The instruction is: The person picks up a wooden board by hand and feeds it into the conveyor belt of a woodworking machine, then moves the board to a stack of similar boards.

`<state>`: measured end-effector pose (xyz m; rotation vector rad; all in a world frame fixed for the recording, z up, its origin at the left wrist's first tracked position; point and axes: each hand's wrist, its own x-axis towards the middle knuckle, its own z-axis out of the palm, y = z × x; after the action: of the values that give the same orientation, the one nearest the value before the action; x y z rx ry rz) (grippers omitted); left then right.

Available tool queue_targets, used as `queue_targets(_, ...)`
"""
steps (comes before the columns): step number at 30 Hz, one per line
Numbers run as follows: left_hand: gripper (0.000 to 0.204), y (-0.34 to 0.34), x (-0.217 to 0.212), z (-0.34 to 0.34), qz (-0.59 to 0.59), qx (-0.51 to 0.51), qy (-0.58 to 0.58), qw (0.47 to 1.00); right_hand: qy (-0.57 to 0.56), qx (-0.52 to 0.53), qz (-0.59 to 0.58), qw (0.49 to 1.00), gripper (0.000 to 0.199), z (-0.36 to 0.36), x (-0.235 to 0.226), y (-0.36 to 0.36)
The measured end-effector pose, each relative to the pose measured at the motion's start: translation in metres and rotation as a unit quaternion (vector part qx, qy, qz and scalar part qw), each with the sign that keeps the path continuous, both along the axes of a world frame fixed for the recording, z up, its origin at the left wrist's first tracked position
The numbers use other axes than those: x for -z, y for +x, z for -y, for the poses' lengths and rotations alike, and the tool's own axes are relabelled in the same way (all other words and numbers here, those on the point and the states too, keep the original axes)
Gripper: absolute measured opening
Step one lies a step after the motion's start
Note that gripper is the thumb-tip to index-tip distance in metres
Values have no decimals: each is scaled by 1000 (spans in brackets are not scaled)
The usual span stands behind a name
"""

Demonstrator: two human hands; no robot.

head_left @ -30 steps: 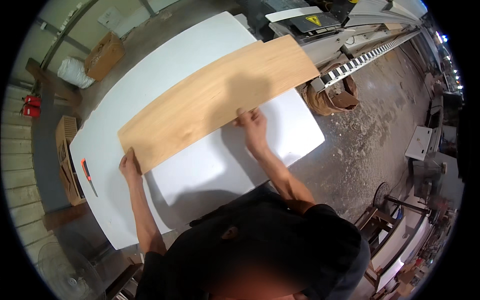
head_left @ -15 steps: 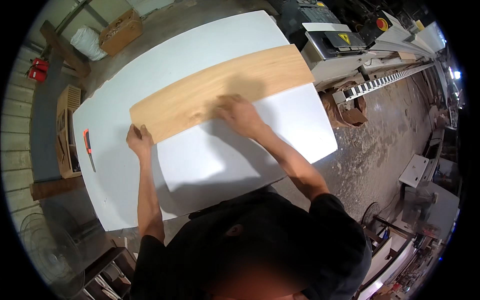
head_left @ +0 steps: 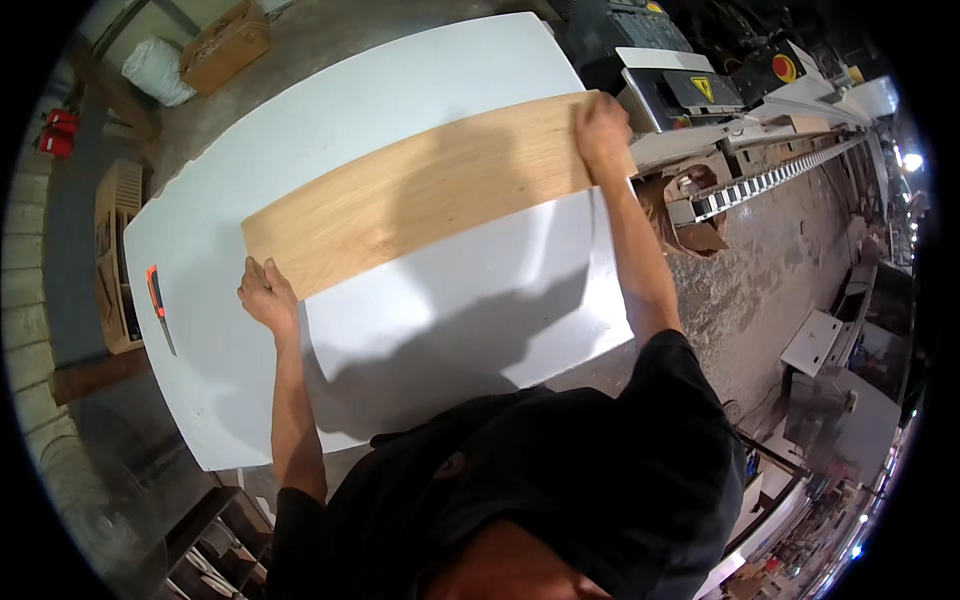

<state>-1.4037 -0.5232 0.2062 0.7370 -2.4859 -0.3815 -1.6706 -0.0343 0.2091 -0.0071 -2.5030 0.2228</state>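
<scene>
A long light-brown wooden board [head_left: 350,215] lies across a large white tabletop [head_left: 200,235], slanting up to the right. My left hand [head_left: 268,296] grips the board's left end near its close corner, fingers on the edge. At the opposite end, my right hand [head_left: 603,132] is wrapped over the board's right edge, fingers partly hidden. A white sheet [head_left: 400,325] shows beneath the board's near side, with my shadow over it. To the left on the tabletop rests an orange-and-black utility knife [head_left: 158,300], its blade pointing toward me, touched by neither hand.
Beyond the right end stands a grey machine [head_left: 700,90] with a red button and a striped rail [head_left: 765,178]. Past the far left are a cardboard box [head_left: 228,48] and a white sack [head_left: 158,72]. A fan [head_left: 100,500] stands lower left.
My right hand has moved from the middle of the board, right and away, to its right end, where it now grips. My left hand stays at the left end.
</scene>
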Motion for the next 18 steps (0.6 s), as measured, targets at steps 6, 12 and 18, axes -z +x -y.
queue_targets(6, 33, 2, -1, -2, -80, 27, -44, 995, -137, 7, 68, 988, 44, -28, 10, 2)
queue_targets(12, 36, 59, 3, -18, -44, -8, -1, 999, -82, 25, 107, 991, 39, -40, 5, 58)
queue_targets(18, 46, 106, -8, -27, -21, 27, 54, 998, -78, -62, 110, 989, 39, -58, -1, 95)
